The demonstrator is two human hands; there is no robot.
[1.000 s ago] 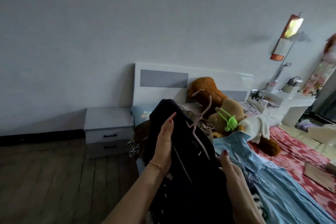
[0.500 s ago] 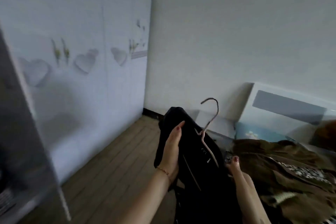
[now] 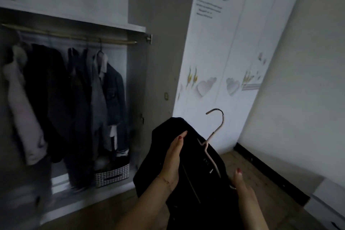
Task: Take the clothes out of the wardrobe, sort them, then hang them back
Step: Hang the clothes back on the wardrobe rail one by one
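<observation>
Garment (image 3: 194,177), black, sits on a pale pink hanger (image 3: 211,147) and I carry it in front of me, low in the middle of the view, right of the open wardrobe (image 3: 78,30) and near to me. My left hand (image 3: 173,160) lies on the garment's left side, fingers stretched straight up along the cloth with the thumb tucked behind the fold; whether that thumb clamps the cloth I cannot tell. My right hand (image 3: 242,186) is at the garment's right edge, near the lower end of the hanger; only the thumb with its red nail shows above the cloth, and the other fingers are hidden, so I cannot tell how they lie. The hanger's hook rises free above the collar, curving to the left, in front of the white door (image 3: 231,52).

To the left, the wardrobe stands open. A rail (image 3: 74,34) runs under its shelf, and several clothes hang from it: a pale coat (image 3: 22,110) far left, a dark coat (image 3: 50,99) beside it, then a grey shirt (image 3: 99,89) and a denim jacket (image 3: 115,95) at the right end. Below the jacket a patterned box (image 3: 112,173) sits on the wardrobe floor. The door to the right carries heart shapes and some script. A wooden floor (image 3: 248,162) shows at the far right, by a white wall (image 3: 302,89).
</observation>
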